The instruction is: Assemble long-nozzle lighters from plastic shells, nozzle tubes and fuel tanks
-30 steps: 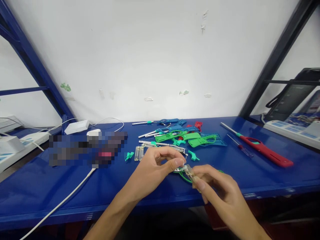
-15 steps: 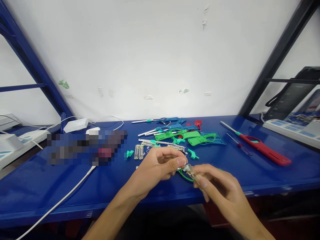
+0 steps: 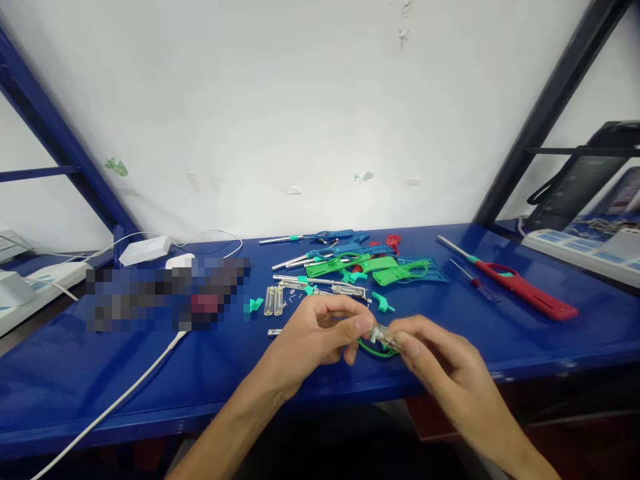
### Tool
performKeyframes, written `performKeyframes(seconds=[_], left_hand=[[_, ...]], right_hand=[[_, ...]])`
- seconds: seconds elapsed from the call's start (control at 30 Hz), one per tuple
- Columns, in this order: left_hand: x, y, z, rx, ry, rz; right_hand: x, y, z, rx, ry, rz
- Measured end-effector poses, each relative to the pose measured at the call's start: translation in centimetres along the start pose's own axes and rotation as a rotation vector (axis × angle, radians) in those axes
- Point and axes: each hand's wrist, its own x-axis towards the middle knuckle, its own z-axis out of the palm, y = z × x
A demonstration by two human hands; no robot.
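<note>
Between my hands is a clear plastic lighter fuel tank [image 3: 386,335] with a small whitish fitting at its left end. The thumb and fingers of my right hand [image 3: 435,363] pinch its right end. My left hand [image 3: 325,333] is closed in a pinch at the fitting end; its fingertips partly cover that end. Just behind and below the tank lies a green lighter shell piece [image 3: 375,351], partly hidden by my hands. A teal trigger piece [image 3: 383,303] rests beyond them. Two similar clear tanks [image 3: 273,301] stand side by side left of my left hand.
Behind my hands lie several green lighter shell halves [image 3: 403,272], blue shells [image 3: 335,250] and metal lighter tubes [image 3: 290,261]. To the right are a screwdriver [image 3: 477,283] and a red lighter [image 3: 530,290]. A white cable [image 3: 115,400] crosses the blue table [image 3: 210,373] at left.
The tank has turned from slanting steeply to lying nearly level, and my right hand has moved slightly up. My left hand keeps its pinch. The whole view has shifted slightly.
</note>
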Motion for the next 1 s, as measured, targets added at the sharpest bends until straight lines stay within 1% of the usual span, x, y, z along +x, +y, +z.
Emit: performKeyframes(seconds=[0.13, 0.3, 0.5, 0.6, 0.73, 0.9, 1.0], left_hand=[[0.0, -0.4, 0.6, -0.034, 0.003, 0.025], [0.0, -0.8, 1.3, -0.046, 0.027, 0.04], [0.0, -0.6, 1.6, -0.158, 0.011, 0.005], [0.1, -0.6, 1.7, -0.17, 0.015, 0.002], [0.2, -0.6, 1.5, -0.142, 0.007, 0.003], [0.3, -0.7, 1.1, -0.01, -0.003, 0.042], [0.3, -0.7, 1.3, 0.06, -0.031, 0.05]], right_hand=[[-0.2, 0.2, 0.6, 0.019, 0.019, 0.033], [-0.5, 0.9, 0.7, -0.042, 0.127, -0.046], [-0.1, 1.1, 0.5, -0.091, 0.129, -0.149], [-0.2, 1.4, 0.6, -0.079, 0.12, -0.151], [-0.4, 1.7, 0.7, -0.046, 0.099, -0.097], [0.0, 1.2, 0.4, -0.153, 0.144, -0.168], [0.2, 1.1, 0.3, -0.196, 0.191, -0.176]])
